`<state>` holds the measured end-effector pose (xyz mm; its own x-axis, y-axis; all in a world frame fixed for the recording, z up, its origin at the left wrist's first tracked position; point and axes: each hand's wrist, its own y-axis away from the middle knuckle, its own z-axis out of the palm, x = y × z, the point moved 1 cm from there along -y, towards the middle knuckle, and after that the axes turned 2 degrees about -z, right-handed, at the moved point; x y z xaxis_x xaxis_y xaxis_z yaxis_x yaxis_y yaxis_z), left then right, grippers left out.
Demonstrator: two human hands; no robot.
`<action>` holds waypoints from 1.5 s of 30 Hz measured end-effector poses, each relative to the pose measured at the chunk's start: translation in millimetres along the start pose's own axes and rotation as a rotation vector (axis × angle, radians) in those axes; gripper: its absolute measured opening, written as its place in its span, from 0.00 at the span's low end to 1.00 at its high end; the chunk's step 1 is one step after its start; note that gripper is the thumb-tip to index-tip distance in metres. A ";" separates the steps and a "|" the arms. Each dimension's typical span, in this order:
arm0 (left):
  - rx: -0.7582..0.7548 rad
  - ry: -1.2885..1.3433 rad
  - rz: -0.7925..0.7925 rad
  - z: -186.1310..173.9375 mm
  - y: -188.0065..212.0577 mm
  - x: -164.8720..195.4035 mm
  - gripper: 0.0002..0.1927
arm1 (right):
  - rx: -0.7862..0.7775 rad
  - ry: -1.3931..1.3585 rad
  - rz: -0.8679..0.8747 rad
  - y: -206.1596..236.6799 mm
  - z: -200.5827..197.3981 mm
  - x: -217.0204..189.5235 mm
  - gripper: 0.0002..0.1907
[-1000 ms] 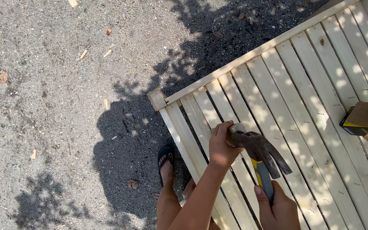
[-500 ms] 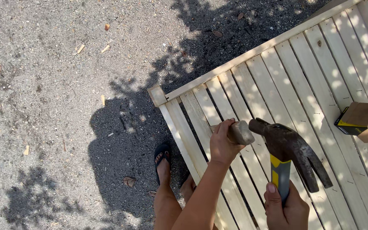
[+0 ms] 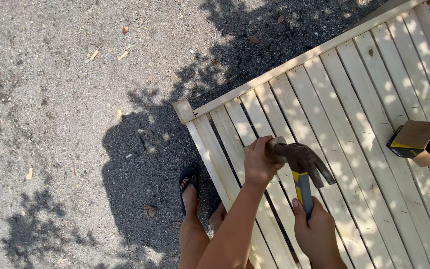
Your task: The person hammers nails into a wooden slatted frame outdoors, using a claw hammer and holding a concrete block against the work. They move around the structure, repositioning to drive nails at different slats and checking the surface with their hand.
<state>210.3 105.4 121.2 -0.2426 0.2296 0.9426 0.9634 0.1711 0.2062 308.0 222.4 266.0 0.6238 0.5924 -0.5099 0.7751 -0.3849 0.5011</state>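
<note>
The right hand [image 3: 318, 230] grips a claw hammer [image 3: 302, 162] over the slatted wooden panel [image 3: 354, 99].

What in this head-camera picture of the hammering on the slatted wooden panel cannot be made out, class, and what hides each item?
- Nail, if any: head view, hidden behind the left hand and the hammer head.
- Hammer grip: covered by the right hand.
- Slatted wooden panel: cut off at the right and bottom edges.
- Cardboard box: contents unseen, partly cut by the right edge.
</note>
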 end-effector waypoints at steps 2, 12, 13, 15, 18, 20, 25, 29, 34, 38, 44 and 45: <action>-0.016 0.012 0.010 1.6 -3.4 -1.1 0.39 | -0.066 0.158 0.041 -7.1 -7.2 -12.3 0.20; -0.006 -0.006 0.043 0.4 1.4 -13.1 0.39 | 0.030 -0.103 -0.169 -7.2 -5.9 0.8 0.19; -0.001 -0.008 0.046 -0.4 -0.5 -13.9 0.40 | -0.045 0.113 -0.120 -17.2 -0.1 2.6 0.20; -0.013 -0.002 0.050 1.0 -4.5 -14.6 0.40 | 0.005 0.035 -0.035 -22.3 -0.9 9.1 0.17; -0.041 -0.024 -0.001 1.2 -1.7 -18.7 0.40 | 0.028 -0.160 0.074 -14.4 -10.5 18.4 0.20; -0.011 -0.046 0.012 2.5 0.0 -20.6 0.39 | 0.050 -0.308 0.064 -4.9 -13.4 22.5 0.21; -0.023 0.002 0.005 0.1 3.4 -21.8 0.41 | 0.068 -0.004 -0.158 -6.0 3.6 24.3 0.19; -0.011 0.011 0.015 -0.5 -2.9 -17.2 0.39 | -0.004 0.091 -0.091 -11.8 8.0 28.8 0.19; 0.008 -0.005 -0.004 -2.3 -2.2 -14.9 0.37 | 0.126 -0.279 -0.045 5.4 4.7 27.5 0.16; 0.023 0.010 0.042 -5.2 -0.6 -12.0 0.37 | 0.089 0.017 -0.171 -7.2 11.9 11.8 0.19; -0.001 -0.009 -0.005 -0.5 -4.4 -15.2 0.37 | 0.021 -0.090 0.016 -10.6 3.9 10.9 0.21; 0.009 -0.018 0.019 0.4 -4.6 -16.6 0.38 | 0.040 -0.180 0.019 -6.6 4.0 12.1 0.21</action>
<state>209.8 101.2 104.4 -0.2258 0.2499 0.9416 0.9670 0.1747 0.1855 310.8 229.3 253.7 0.6433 0.4496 -0.6196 0.7642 -0.4248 0.4852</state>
